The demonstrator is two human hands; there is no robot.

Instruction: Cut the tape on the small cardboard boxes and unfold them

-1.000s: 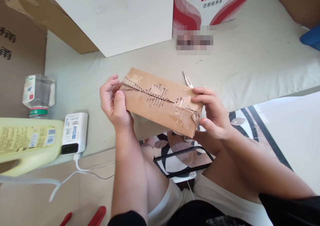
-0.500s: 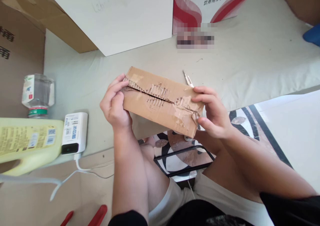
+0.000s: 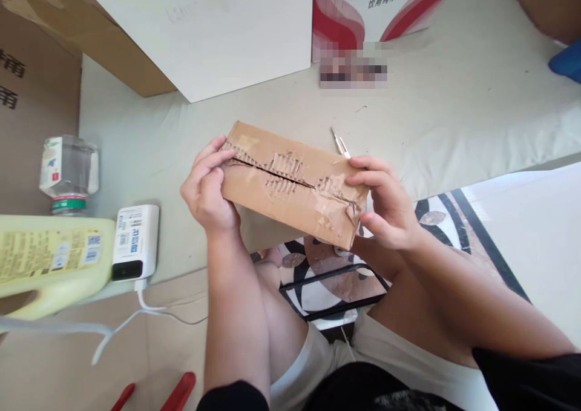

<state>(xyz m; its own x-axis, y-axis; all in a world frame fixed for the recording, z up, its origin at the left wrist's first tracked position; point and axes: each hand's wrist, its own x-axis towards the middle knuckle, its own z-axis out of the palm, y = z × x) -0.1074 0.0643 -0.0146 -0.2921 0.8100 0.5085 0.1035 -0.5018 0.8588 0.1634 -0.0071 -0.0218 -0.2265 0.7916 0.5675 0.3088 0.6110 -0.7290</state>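
Observation:
A small brown cardboard box (image 3: 276, 199) is held between my two hands, tilted down toward the right. Its top has a long seam, with torn paper and bared corrugation along it. My left hand (image 3: 211, 190) grips the left end, fingertips on the top near the seam. Around the right end my right hand (image 3: 384, 202) is closed, fingers on the top and thumb at the near corner. Just behind the box a metal utility knife (image 3: 339, 143) lies on the cloth, partly hidden by the box and my right hand.
At left are a clear plastic bottle (image 3: 70, 172), a yellow jug (image 3: 49, 263) and a white power bank (image 3: 136, 241) with a cable. A large white box (image 3: 236, 29) and a red-and-white carton (image 3: 338, 17) stand behind on the cloth-covered surface (image 3: 281, 108).
Almost nothing differs. Both hands keep their grip on the cardboard box, and the whole view has shifted very slightly.

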